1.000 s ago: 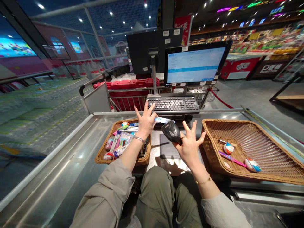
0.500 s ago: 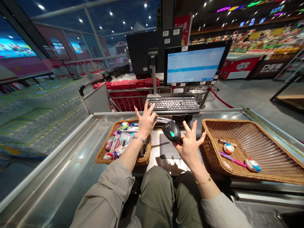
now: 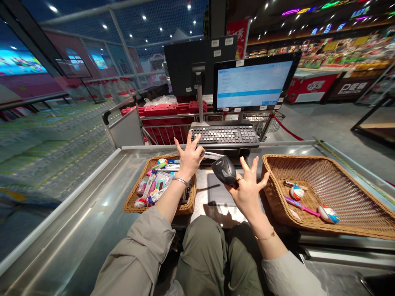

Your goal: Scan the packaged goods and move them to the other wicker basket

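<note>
My left hand point(image 3: 189, 158) is raised over the left wicker basket point(image 3: 131, 201) and pinches a small flat packet point(image 3: 212, 156) between thumb and forefinger, the other fingers spread. My right hand point(image 3: 248, 188) grips the handle of a black barcode scanner point(image 3: 225, 170), its other fingers fanned out. The scanner's head points toward the packet, a short way below and right of it. The left basket holds several small colourful packets and tubes.
A second wicker basket point(image 3: 345, 226) at the right holds two round items and a pink pen. Behind the hands stand a keyboard point(image 3: 225, 135), a lit screen point(image 3: 253, 84) and a second monitor's back. Steel counter point(image 3: 77, 222) surrounds me; red shopping baskets point(image 3: 166, 111) lie beyond.
The scanner showed a green light half a second ago; it is dark now. My right hand has shifted slightly to the right. The left hand holds almost still.
</note>
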